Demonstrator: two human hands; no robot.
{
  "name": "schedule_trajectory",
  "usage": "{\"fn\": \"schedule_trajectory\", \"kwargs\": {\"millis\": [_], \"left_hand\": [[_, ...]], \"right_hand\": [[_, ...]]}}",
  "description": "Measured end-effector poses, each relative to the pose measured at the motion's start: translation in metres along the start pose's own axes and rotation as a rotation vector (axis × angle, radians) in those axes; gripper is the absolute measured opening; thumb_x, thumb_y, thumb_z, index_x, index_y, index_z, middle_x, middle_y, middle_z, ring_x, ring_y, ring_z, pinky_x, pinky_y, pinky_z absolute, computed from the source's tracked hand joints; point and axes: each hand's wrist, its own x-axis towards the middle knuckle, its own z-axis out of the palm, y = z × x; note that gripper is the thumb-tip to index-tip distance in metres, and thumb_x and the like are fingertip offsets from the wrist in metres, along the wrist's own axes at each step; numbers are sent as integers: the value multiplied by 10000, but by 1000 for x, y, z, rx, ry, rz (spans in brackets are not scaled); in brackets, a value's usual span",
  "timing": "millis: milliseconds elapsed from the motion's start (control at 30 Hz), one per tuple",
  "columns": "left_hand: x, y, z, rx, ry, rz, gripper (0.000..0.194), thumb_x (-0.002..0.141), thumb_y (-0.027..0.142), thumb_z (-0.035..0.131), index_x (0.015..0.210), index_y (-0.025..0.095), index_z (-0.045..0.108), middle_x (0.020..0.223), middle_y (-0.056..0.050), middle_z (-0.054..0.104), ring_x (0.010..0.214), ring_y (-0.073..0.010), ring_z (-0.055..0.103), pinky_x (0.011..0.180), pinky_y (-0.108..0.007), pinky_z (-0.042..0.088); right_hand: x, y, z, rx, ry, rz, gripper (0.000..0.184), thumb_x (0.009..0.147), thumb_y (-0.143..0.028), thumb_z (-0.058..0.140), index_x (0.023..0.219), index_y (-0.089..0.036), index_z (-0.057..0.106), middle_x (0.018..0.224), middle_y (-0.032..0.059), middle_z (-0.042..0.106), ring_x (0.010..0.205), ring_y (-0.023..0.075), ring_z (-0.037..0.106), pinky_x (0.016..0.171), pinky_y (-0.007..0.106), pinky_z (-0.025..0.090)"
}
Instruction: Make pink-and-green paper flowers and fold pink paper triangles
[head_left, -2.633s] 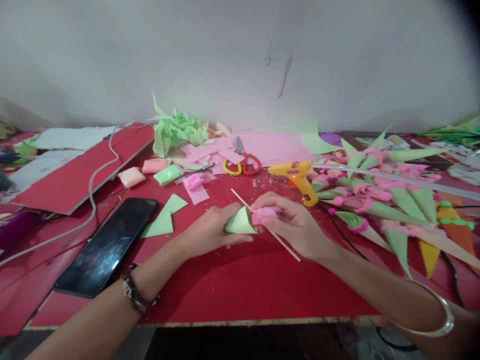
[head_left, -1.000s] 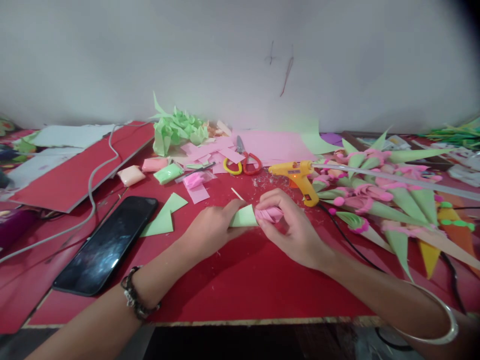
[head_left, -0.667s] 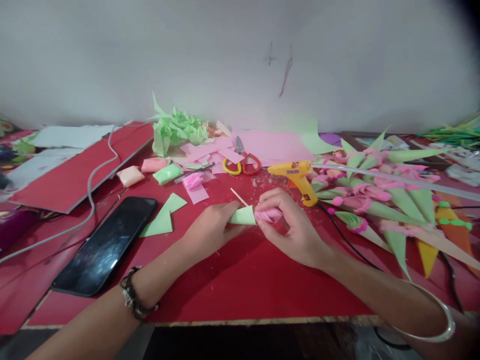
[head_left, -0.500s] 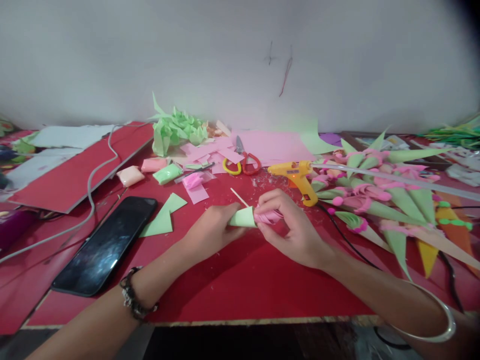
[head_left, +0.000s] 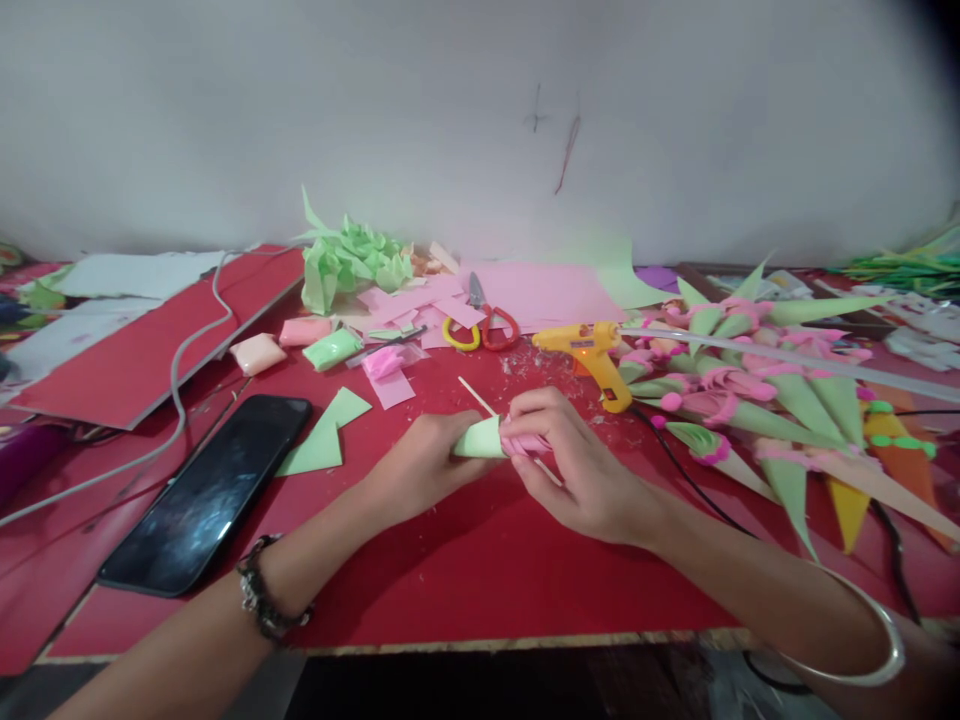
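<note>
My left hand (head_left: 420, 460) is closed around a light green paper cone (head_left: 480, 440), its wide end facing right. My right hand (head_left: 574, 460) pinches a pink rolled paper piece (head_left: 525, 440) at the mouth of the cone; its left edge meets the cone's rim, and how deep it sits inside cannot be seen. The thin wooden stick (head_left: 476, 394) sticks out behind the cone, its lower part hidden by my hands. A yellow glue gun (head_left: 589, 355) stands just beyond my right hand, with a long clear glue stick in its back.
Finished paper cones with pink tops (head_left: 757, 385) are heaped at the right. Scissors (head_left: 482, 325) lie at the back among pink paper pieces. A black phone (head_left: 210, 490), green paper pieces (head_left: 322, 440) and small clay packets (head_left: 257, 354) lie left. The glue gun's cord runs under my right arm.
My right hand has turned the pink roll away from across the stick and brought it against the cone's open end. Since half a second ago it has pressed slightly left, fingers closer to the rim.
</note>
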Motion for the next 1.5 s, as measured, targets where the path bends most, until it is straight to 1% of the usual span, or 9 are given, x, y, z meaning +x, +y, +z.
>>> {"fn": "schedule_trajectory", "kwargs": {"millis": [200,400,567,700,933,1033,1133,1300,1500], "left_hand": [[0,-2,2,-37,-21,-6,76,750,210,495,725,140,509,624,39,510,559,-75,448,501,-174,320],[-1,-3,2,-25,-18,3,93,757,230,495,727,143,509,621,35,514,553,-79,457,497,-179,323],[-1,-4,2,-32,-23,20,83,766,218,485,741,142,507,628,32,516,557,-76,460,503,-177,326],[-1,-5,3,-1,-4,30,65,763,200,482,780,142,505,635,31,520,548,-74,456,503,-177,330],[1,-6,1,94,68,62,59,771,187,463,816,155,487,713,5,538,632,-105,495,566,-206,362],[0,-6,2,153,85,87,167,764,179,465,930,160,472,829,-25,562,712,-129,519,611,-226,386],[-1,-8,3,222,111,88,210,763,192,466,969,159,448,859,-41,557,733,-149,527,617,-246,399],[-2,-10,5,249,142,75,202,773,198,449,970,160,425,852,-44,547,722,-156,534,612,-260,410],[-3,-6,7,337,133,49,173,779,199,414,948,162,423,838,-49,550,696,-166,542,577,-269,416]], "right_hand": [[0,-1,1,1,-39,-11,268,768,-97,427,1006,-199,360,953,85,415,910,184,460,775,356,431],[-2,-2,3,-16,-38,18,309,756,-131,465,1024,-209,335,1007,93,375,984,204,429,827,388,412],[-2,-4,4,-45,-14,52,481,742,-193,520,1156,-198,277,1109,123,331,1122,244,333,919,431,359],[0,-4,2,4,-30,88,547,755,-164,487,1241,-202,240,1201,125,340,1182,237,300,978,437,309],[3,-2,-4,-15,164,97,371,756,-177,521,1113,-237,439,1050,72,491,1023,208,461,901,383,386],[2,-2,-4,-36,162,108,322,803,-198,476,1122,-244,467,1049,67,509,1009,197,481,878,365,405],[2,-2,-3,-55,152,111,335,843,-186,404,1170,-241,452,1117,70,499,1065,190,465,907,361,392],[2,-2,-1,-61,109,110,398,855,-177,381,1249,-224,377,1205,72,475,1147,178,416,956,346,367],[4,-1,1,78,140,148,332,860,-156,377,1168,-251,461,1163,45,513,1115,153,447,945,318,377]]}}
